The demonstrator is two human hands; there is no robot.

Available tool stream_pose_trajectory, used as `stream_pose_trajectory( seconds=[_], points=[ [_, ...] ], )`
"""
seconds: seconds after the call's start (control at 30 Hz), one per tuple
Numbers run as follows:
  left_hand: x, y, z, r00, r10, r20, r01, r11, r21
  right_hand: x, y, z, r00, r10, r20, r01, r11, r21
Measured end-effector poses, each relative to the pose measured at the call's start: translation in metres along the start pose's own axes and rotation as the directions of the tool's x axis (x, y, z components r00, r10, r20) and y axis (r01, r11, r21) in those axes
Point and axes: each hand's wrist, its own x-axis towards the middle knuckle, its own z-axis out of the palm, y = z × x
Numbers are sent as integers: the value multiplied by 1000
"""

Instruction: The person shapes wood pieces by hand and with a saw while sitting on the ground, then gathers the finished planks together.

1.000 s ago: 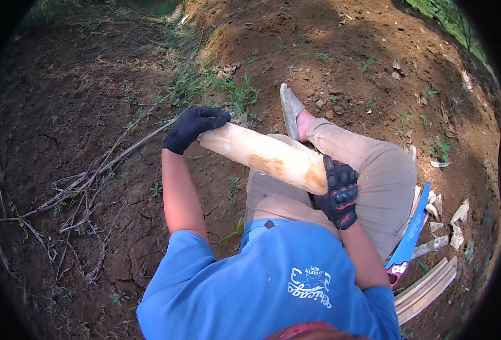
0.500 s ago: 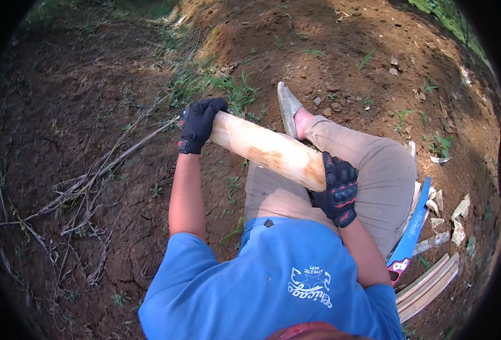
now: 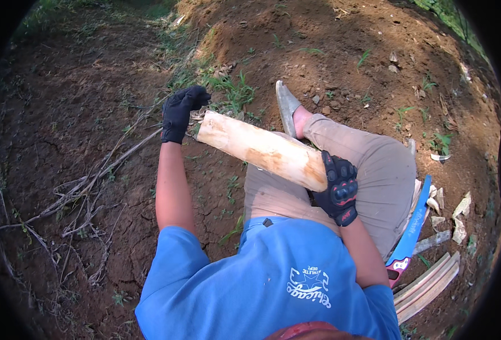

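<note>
A pale wooden piece (image 3: 261,148), streaked with brown stains, slants above the lap of a person seated on bare soil, its left end higher in view and out over the ground, its right end gripped near the bent right knee. The right hand (image 3: 340,186), in a black glove with red trim and ridged knuckles, clasps that end, fingers closed around it, though the wood and the glove itself partly hide the tips. The left hand (image 3: 182,110), also gloved in black, is raised just beside the opposite end and apart from it, its fingers bent and bunched together; whether they pinch anything cannot be told. Beneath the wood are beige trousers (image 3: 378,170), with 1 grey slip-on shoe (image 3: 287,107) pointing away from the body. A blue T-shirt (image 3: 227,283) with a white print fills the foreground. At the person's right, a saw (image 3: 414,226) with a blue blade and a pink-and-white handle lies beside the thigh, near scattered pale chips (image 3: 460,218) and a group of long pale strips (image 3: 429,288) lying side by side. Dry branches (image 3: 80,190) sprawl across the dark soil at left, and a tuft of grass (image 3: 236,93) grows beyond the 2 hands.
</note>
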Motion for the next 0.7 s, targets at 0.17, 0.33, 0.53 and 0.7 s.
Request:
stream_pose_trajectory(
  seconds=[0.17, 0.33, 0.53, 0.7],
  points=[
    [-13, 13, -11, 928, -180, 325, 144, 981, 131, 1, -1, -2, 1000, 14, 15, -14, 1000, 2],
    [-5, 34, -9, 871, -235, 432, 27, 900, 436, 2, -3, -6, 999, -11, 38, 11, 1000, -13],
    [3, 42, -7, 849, -153, 505, -138, 859, 493, 1, -3, -5, 999, 4, 38, -3, 1000, -28],
    [6, 59, 0, 827, -127, 547, -169, 873, 457, 0, 0, -7, 999, 5, 46, -5, 1000, -2]
  ],
)
